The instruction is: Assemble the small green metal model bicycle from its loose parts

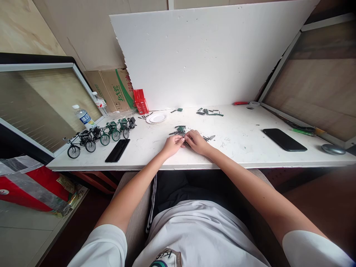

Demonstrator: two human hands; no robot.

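Small dark and green parts (180,128): on the desk (236,148), right of the white plate (156,118), at the fingertips. Left hand (171,145) and right hand (197,141) — fingertips together; any pinched piece too hidden to tell. Miniature bicycles (113,128): left of the plate. Red box (141,102): behind-left of the plate.

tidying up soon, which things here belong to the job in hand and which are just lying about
Seem to belong:
green piece just beyond the left hand
dark parts beside the right hand
loose parts farther back
probably model bicycles

Seem just lying about:
left phone
right phone
bottle with blue label
cardboard box
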